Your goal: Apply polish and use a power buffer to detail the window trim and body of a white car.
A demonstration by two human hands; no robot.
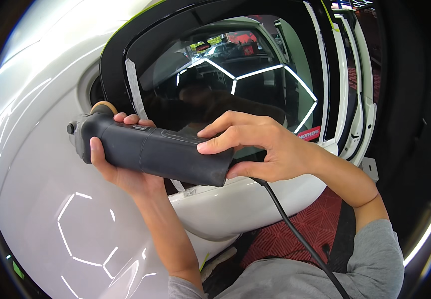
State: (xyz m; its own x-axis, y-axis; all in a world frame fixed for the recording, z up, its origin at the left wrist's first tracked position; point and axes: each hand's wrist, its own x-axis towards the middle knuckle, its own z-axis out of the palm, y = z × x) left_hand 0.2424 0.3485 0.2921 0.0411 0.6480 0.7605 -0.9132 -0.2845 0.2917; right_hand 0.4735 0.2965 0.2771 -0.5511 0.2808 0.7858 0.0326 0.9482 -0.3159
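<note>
A black corded polisher (178,159) is held level in front of a white car's side. My left hand (137,183) cradles it from below near the head, thumb on the near side and fingertips showing over the top. Around the rear end my right hand (267,145) has its fingers on top and its thumb low at the end edge. The round tan pad (105,107) at the head faces the car, partly hidden by the tool; whether it touches the body, I cannot tell. From the rear, the power cord (294,228) runs down across my grey shirt.
Beyond the tool is the car's dark window (215,97), with masking tape strips (135,88) along its trim. The glossy white body panel (43,179) curves away at left. An opening with a door jamb (361,123) stands at right. Red floor tiles (294,239) lie below.
</note>
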